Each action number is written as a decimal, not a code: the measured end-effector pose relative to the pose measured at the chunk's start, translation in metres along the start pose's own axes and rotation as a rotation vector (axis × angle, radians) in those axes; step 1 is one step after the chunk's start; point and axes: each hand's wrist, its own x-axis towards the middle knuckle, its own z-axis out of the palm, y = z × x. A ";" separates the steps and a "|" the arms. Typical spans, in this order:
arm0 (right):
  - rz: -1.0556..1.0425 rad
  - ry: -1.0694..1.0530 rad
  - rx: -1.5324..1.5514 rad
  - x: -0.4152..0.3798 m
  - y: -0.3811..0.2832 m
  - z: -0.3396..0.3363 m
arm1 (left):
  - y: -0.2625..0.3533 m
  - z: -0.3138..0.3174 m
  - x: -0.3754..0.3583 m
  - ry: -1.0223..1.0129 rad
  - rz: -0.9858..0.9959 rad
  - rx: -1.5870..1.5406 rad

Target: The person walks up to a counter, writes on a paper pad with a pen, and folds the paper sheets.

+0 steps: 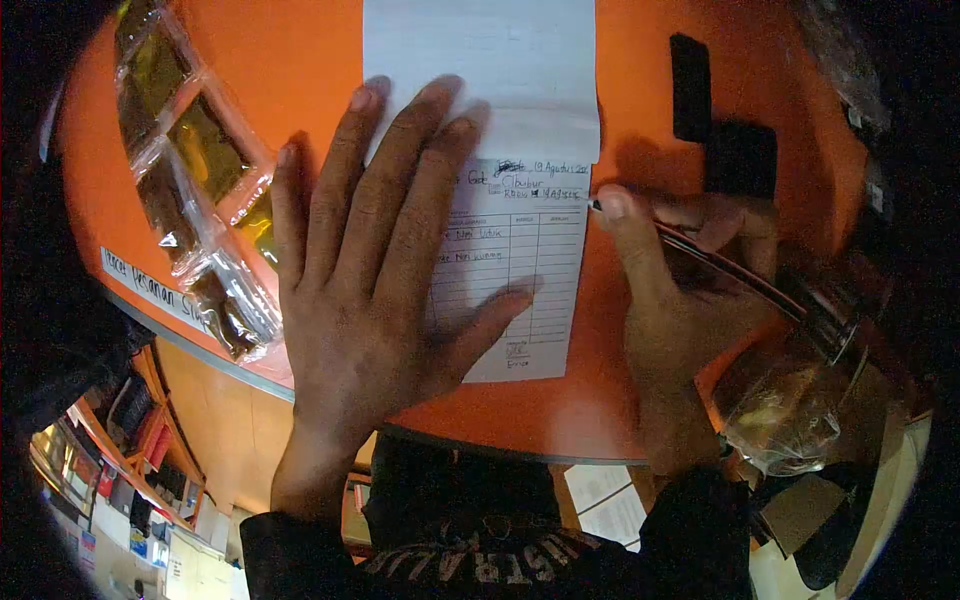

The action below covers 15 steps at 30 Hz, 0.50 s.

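A receipt pad point(560, 290) with printed columns and handwriting lies on the orange table, its blank upper leaf point(480, 50) folded up and away. My left hand point(365, 260) rests flat across the pad's left side with its fingers spread, covering part of the writing. At the pad's right edge, my right hand point(665, 270) is closed around a dark pen point(725, 265). The pen's tip sits right beside the page, near the handwritten lines at the top. "19 Agustus" can be read in the top line.
Clear packets with yellow-brown contents point(205, 150) lie at the left, by a handwritten paper strip point(150, 285). Two dark flat objects, one narrow point(690, 88) and one wider point(742, 155), are at the upper right. A clear plastic bag point(785, 430) is at the lower right.
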 end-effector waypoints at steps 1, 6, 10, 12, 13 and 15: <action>0.061 0.045 0.101 0.000 -0.001 0.002 | 0.000 0.000 0.000 0.001 0.000 0.001; -0.008 -0.015 0.040 0.002 0.003 0.002 | 0.000 -0.001 0.000 -0.015 -0.008 -0.001; 0.008 -0.031 0.113 0.001 0.010 0.003 | 0.003 -0.003 0.001 -0.045 -0.025 0.018; 0.005 -0.047 0.090 0.001 0.008 0.002 | 0.002 -0.002 0.000 -0.030 -0.016 0.015; 0.001 -0.066 0.070 0.002 0.007 0.002 | 0.001 -0.001 0.000 -0.015 -0.010 0.014; -0.013 -0.075 0.036 0.002 0.007 0.000 | 0.002 -0.004 0.001 -0.028 -0.017 0.015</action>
